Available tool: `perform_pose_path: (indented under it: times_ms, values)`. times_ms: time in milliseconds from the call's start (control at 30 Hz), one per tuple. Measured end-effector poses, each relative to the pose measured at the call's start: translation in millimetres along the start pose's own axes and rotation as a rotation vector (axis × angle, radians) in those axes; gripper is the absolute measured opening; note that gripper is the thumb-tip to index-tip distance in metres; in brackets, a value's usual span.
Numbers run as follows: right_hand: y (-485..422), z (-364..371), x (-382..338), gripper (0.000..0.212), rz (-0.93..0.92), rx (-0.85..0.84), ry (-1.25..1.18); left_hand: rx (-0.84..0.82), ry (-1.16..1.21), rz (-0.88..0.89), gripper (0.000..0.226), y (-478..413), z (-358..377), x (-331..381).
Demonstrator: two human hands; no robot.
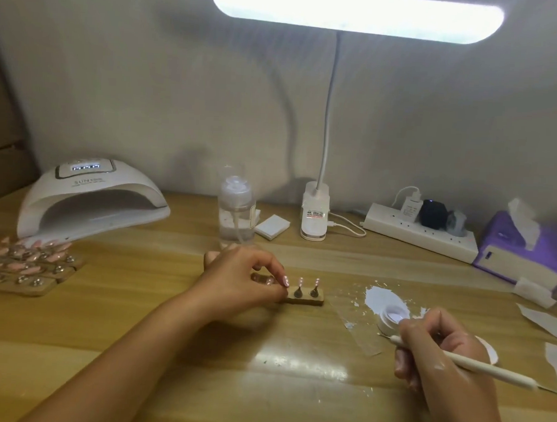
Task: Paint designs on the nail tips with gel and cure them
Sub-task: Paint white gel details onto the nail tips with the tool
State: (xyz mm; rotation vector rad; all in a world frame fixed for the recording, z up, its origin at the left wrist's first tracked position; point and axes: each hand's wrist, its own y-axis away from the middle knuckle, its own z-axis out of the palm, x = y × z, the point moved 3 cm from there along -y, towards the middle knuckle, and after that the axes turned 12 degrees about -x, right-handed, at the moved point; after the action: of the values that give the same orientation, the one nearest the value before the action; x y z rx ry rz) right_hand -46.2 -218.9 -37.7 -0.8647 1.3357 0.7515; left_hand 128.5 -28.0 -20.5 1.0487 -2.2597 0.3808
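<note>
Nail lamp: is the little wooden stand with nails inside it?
No, the wooden stand sits mid-table, held by the left hand, apart from the nail lamp.

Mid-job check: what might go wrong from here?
Left hand grips the wooden holder right beside the nail tips; a finger could smear any uncured gel. Right hand holds the brush beside the open gel jar; a nudge might tip it.

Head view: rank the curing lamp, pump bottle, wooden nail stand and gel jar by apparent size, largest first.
1. curing lamp
2. pump bottle
3. wooden nail stand and gel jar: too alike to rank; hands partly hide both.
</note>
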Motion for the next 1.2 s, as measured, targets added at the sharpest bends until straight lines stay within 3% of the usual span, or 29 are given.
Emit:
perform_pose_path:
  times_ms: [167,300,367,467,667,800,900,967,1067,1200]
  values:
    - [-0.5,-1.1,1.2,0.037,0.004,-0.007,0.019,-0.047,-0.049,0.015,0.012,-1.8,-0.3,-3.1]
    - [1.0,-1.2,2.4,0.036,0.008,-0.024,0.018,-0.197,-0.238,0.001,0.040,0.4,-9.2,-10.2]
    - [2.3,-0.4,2.0,0.034,-0.007,-0.028,0.033,-0.205,-0.228,0.024,0.033,1.1,-13.0,-11.7]
    - [4.7,1.6,-0.5,0.032,-0.028,-0.025,0.064,-0.106,-0.223,0.141,0.018,4.5,-14.6,-8.1]
    - [7.9,6.9,-6.8,0.015,-0.182,-0.028,0.258,0.136,-0.340,0.373,0.017,13.3,-12.3,10.1]
    - [10.1,10.0,-12.1,0.017,-0.331,-0.017,0.422,0.156,-0.293,0.439,0.017,17.0,-7.8,23.6]
    - [9.2,5.9,-13.0,0.018,-0.477,0.032,0.723,0.143,-0.258,0.481,0.017,20.2,-3.6,35.8]
    - [7.0,2.8,-8.9,0.033,-0.489,0.028,0.879,0.135,-0.219,0.493,0.017,22.1,-0.6,41.5]
    - [4.7,0.3,-9.1,0.043,-0.444,-0.035,0.920,0.118,-0.182,0.514,0.016,24.8,6.1,48.9]
    - [3.9,-5.9,-14.6,0.031,-0.460,-0.126,0.891,0.127,-0.128,0.517,0.018,27.0,15.8,53.5]
